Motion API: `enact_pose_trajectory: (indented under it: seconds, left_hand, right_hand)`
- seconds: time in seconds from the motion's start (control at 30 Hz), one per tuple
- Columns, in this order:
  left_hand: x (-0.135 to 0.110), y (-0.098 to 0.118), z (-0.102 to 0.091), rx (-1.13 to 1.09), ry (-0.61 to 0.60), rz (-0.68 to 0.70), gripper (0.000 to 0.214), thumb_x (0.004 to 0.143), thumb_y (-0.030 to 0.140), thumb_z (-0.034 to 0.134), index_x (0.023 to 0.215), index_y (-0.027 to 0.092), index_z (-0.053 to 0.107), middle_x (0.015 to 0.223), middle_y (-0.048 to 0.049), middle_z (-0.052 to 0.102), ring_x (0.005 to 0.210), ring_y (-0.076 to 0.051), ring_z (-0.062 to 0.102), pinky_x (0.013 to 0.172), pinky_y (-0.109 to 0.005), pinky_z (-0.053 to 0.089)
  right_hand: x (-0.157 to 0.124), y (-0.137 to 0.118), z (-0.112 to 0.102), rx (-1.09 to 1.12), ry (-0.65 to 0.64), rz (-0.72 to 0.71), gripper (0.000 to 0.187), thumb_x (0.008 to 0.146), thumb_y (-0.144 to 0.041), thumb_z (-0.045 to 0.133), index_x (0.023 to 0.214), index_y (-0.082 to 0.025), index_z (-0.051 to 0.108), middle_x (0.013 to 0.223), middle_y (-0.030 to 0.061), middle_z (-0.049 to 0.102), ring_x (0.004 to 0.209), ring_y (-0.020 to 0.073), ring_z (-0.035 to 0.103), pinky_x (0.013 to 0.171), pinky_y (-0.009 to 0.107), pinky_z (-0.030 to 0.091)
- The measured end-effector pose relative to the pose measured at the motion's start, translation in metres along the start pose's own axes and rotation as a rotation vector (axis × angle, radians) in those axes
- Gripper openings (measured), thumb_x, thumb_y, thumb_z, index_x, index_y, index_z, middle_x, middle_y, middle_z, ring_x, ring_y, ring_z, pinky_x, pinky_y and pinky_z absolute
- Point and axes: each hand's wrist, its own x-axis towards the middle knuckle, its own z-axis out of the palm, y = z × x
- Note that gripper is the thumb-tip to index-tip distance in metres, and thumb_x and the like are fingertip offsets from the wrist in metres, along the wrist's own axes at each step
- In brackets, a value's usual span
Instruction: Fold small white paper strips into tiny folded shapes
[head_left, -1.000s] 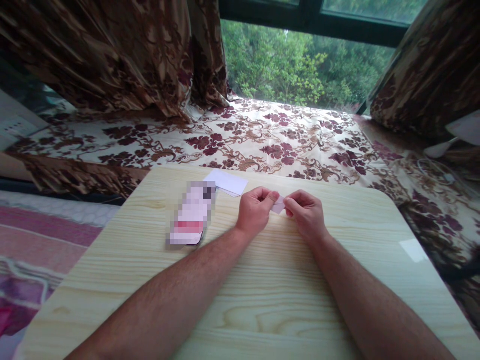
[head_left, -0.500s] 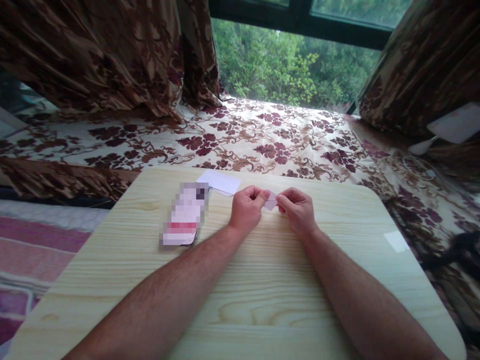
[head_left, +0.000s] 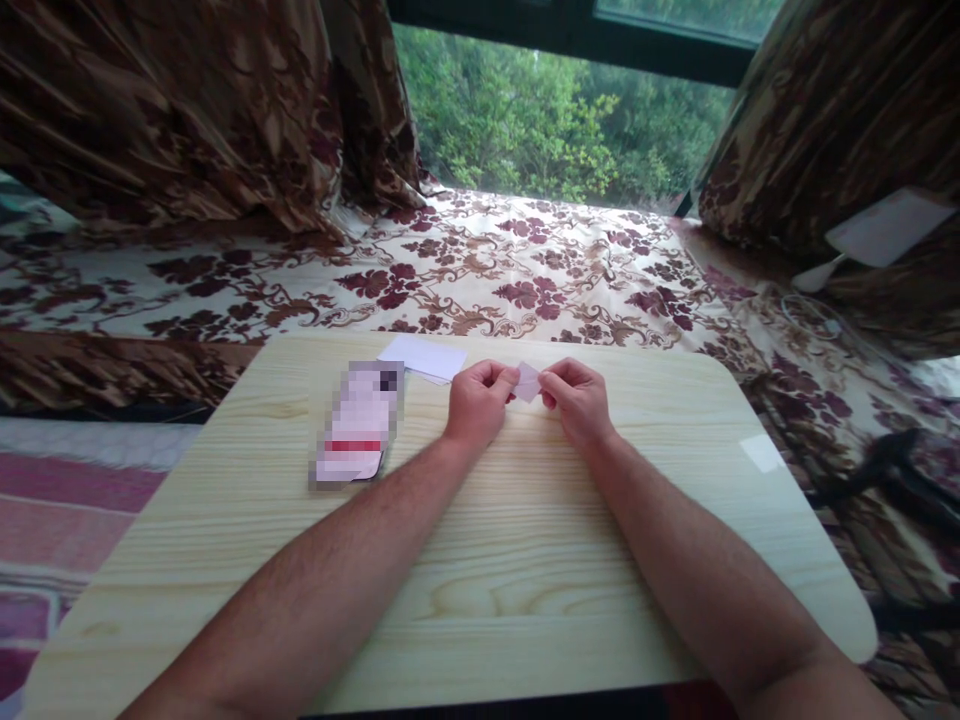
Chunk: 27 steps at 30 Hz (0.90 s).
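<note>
Both of my hands rest near the far middle of a pale wooden table. My left hand and my right hand each pinch one side of a small folded piece of whitish paper held between them, just above the tabletop. The fingers of both hands are curled closed on it. A phone lies flat to the left of my left hand. White paper sheets lie behind the phone, at the table's far edge.
A floral brown and cream cloth covers the ledge beyond the table, with patterned curtains at both sides of a window onto green trees. A white card sits at the right. A pink patterned bedspread lies left.
My hands keep the same pinch on the small paper. The view has shifted, so the table and hands sit slightly further left and up in the picture.
</note>
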Motion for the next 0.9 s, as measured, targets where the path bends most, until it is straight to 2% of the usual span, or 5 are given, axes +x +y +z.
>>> enact_pose_trajectory:
  seconds: [0.23, 0.37, 0.47, 0.57, 0.9]
  left_hand:
    - [0.0005, 0.0014, 0.0012, 0.036, 0.014, -0.005, 0.023, 0.078, 0.036, 0.067, 0.066, 0.016, 0.064, 0.057, 0.0007, 0.060, 0.053, -0.011, 0.053, 0.052, -0.023, 0.041]
    - [-0.0017, 0.0052, 0.0006, -0.005, -0.052, -0.016, 0.027, 0.080, 0.040, 0.065, 0.069, 0.016, 0.065, 0.058, 0.0003, 0.060, 0.054, -0.012, 0.054, 0.052, -0.023, 0.040]
    - [-0.0036, 0.0065, 0.0004, 0.018, -0.104, 0.028, 0.025, 0.075, 0.041, 0.071, 0.075, 0.016, 0.067, 0.065, 0.0002, 0.063, 0.057, -0.011, 0.053, 0.054, -0.023, 0.039]
    - [-0.0036, 0.0058, 0.0003, 0.029, -0.096, 0.049, 0.025, 0.073, 0.040, 0.074, 0.075, 0.015, 0.068, 0.066, 0.0002, 0.064, 0.059, -0.011, 0.052, 0.056, -0.023, 0.039]
    - [0.0009, 0.0001, -0.0013, -0.052, -0.085, -0.003, 0.022, 0.076, 0.037, 0.072, 0.074, 0.016, 0.065, 0.062, 0.0006, 0.062, 0.057, -0.012, 0.054, 0.056, -0.024, 0.042]
  right_hand:
    - [0.0008, 0.0010, -0.0007, -0.009, -0.012, -0.018, 0.014, 0.073, -0.023, 0.068, 0.062, -0.018, 0.061, 0.050, -0.0045, 0.057, 0.043, 0.0082, 0.046, 0.043, 0.022, 0.032]
    - [0.0022, 0.0013, -0.0009, 0.028, 0.027, -0.018, 0.014, 0.072, -0.022, 0.068, 0.061, -0.019, 0.060, 0.049, -0.0049, 0.057, 0.043, 0.0078, 0.045, 0.043, 0.021, 0.032]
    - [0.0028, 0.0011, -0.0011, 0.054, 0.048, -0.018, 0.014, 0.072, -0.021, 0.069, 0.061, -0.019, 0.060, 0.049, -0.0050, 0.057, 0.042, 0.0075, 0.045, 0.042, 0.021, 0.033]
    - [0.0029, 0.0010, -0.0015, 0.066, 0.050, -0.015, 0.014, 0.073, -0.022, 0.069, 0.062, -0.019, 0.061, 0.050, -0.0049, 0.057, 0.042, 0.0075, 0.045, 0.042, 0.022, 0.033]
    - [0.0019, 0.0036, -0.0015, 0.084, 0.033, -0.011, 0.017, 0.074, -0.028, 0.072, 0.064, -0.020, 0.061, 0.050, -0.0046, 0.057, 0.042, 0.0082, 0.045, 0.042, 0.023, 0.032]
